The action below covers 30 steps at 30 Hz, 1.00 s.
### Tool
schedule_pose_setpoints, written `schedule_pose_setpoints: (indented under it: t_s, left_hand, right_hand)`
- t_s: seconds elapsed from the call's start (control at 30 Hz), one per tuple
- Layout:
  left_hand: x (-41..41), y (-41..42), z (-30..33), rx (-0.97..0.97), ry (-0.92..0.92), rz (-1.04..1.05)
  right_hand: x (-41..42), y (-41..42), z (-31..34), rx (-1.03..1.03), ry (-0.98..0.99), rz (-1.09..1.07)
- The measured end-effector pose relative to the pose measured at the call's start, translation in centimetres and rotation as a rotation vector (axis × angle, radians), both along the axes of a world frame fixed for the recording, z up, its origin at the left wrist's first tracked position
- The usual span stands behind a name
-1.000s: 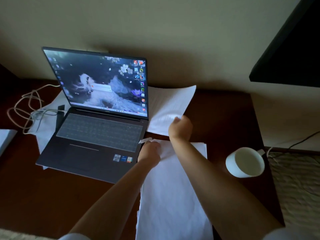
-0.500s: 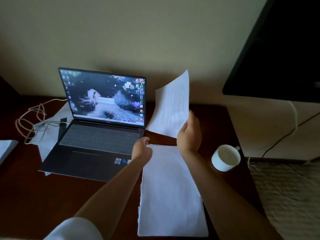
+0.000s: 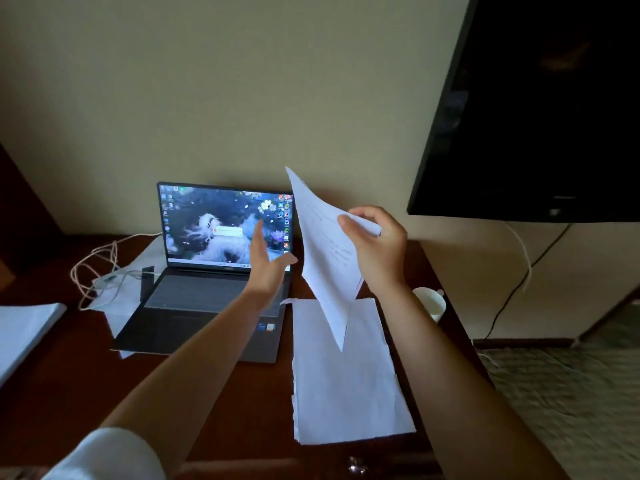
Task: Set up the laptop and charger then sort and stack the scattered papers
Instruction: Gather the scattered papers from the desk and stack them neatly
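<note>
My right hand (image 3: 375,249) grips a printed white sheet (image 3: 323,258) and holds it tilted in the air above the paper stack (image 3: 346,382) on the dark wooden desk (image 3: 69,393). Empty, with fingers spread, my left hand (image 3: 266,265) hovers over the right side of the open laptop (image 3: 214,271), just left of the sheet. The laptop's screen is lit. A white charger cable (image 3: 93,268) lies coiled to the laptop's left, on top of another loose sheet (image 3: 121,299) that is partly under the laptop.
A white cup (image 3: 433,304) stands near the desk's right edge, behind my right forearm. More white paper (image 3: 24,330) lies at the far left. A dark TV screen (image 3: 540,109) hangs upper right, with cables (image 3: 519,271) hanging below it. A pale wall is behind.
My right hand has lifted the sheet from the desk up into the air and turned it. My left hand let go of the stack, rose and opened. The camera tilted upward.
</note>
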<state>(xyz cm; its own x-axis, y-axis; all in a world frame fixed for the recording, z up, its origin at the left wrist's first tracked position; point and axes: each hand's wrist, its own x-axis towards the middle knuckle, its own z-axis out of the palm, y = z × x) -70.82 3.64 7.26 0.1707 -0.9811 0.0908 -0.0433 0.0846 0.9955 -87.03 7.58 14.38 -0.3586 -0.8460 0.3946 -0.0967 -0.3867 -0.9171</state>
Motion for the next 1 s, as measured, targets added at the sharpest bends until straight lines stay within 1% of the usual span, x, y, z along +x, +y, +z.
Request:
schedule_pose_setpoints:
  t_s: [0.1, 0.17, 0.23, 0.3, 0.4, 0.5, 0.57, 0.63, 0.73, 0.8, 0.9, 0.97, 1.0]
  left_hand:
    - [0.2, 2.1, 0.1, 0.076, 0.153, -0.130]
    - [-0.3, 3.5, -0.7, 0.163, 0.238, -0.220]
    - [-0.7, 4.7, -2.3, 0.258, 0.247, -0.256]
    - [-1.2, 5.5, -3.6, 0.292, 0.217, -0.247]
    - [-1.5, 5.7, -5.8, 0.389, 0.199, -0.241]
    - [-1.7, 5.8, -6.6, 0.412, 0.219, -0.299]
    - [-1.5, 5.4, -7.2, 0.443, 0.185, -0.327]
    - [-1.3, 5.1, -7.8, 0.450, 0.167, -0.298]
    - [-1.1, 4.9, -8.8, 0.499, 0.215, -0.296]
    - [-0.9, 4.6, -9.5, 0.546, 0.254, -0.309]
    - [-1.1, 4.8, -10.0, 0.713, 0.357, -0.294]
    - [-1.1, 4.9, -10.9, 0.764, 0.323, -0.260]
    - [-1.1, 4.8, -11.5, 0.767, 0.300, -0.236]
  right_hand:
    - [-0.7, 1.3, 1.4, 0.010, 0.001, 0.120]
    - [-1.1, 1.7, 1.0, 0.052, 0.003, 0.135]
    - [-1.4, 1.9, -0.3, 0.104, -0.014, 0.114]
    - [-1.8, 2.0, -1.5, 0.136, -0.021, 0.130]
    - [-2.1, 1.7, -2.1, 0.210, -0.009, 0.225]
    - [-2.6, 1.2, -2.3, 0.319, -0.053, 0.368]
    - [-3.0, 0.7, -2.8, 0.366, -0.045, 0.397]
    - [-3.6, -0.2, -3.7, 0.386, -0.071, 0.305]
    - [-4.7, -1.7, -5.2, 0.373, -0.136, 0.109]
    - [-5.2, -2.7, -6.6, 0.399, -0.151, 0.086]
    - [-5.9, -4.1, -9.0, 0.458, -0.127, 0.042]
    - [-6.5, -5.2, -10.9, 0.493, -0.138, -0.047]
    - [-6.8, -5.7, -12.0, 0.544, -0.127, -0.096]
